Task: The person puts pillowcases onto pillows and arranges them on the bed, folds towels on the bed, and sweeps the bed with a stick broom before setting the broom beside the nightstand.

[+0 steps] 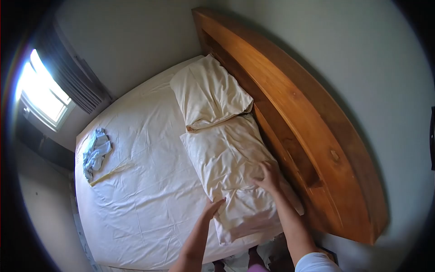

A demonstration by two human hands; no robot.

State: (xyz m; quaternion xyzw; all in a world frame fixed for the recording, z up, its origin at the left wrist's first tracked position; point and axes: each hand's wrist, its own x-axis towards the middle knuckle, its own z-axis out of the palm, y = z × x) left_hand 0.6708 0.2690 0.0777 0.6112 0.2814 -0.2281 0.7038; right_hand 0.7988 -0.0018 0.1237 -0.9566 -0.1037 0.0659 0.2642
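The near pillow (pixel 231 158) lies at the centre, the far pillow (pixel 208 93) at 12 o'clock from it, the headboard (pixel 294 104) at 2; the left hand (pixel 214 207), at 7, looks closed on the near pillow's edge, fingertips partly hidden; the right hand (pixel 270 177), at 5, rests on top, thumb and fingers apart, any hold on cloth impossible to tell; an uneven pull could bunch the loose fabric, while a hard push towards 12 could ruck the far pillow.

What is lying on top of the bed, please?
Pillows by the headboard, a crumpled blue cloth, and a pale strip near it. Whatever lies under the pillows and cloth is covered.
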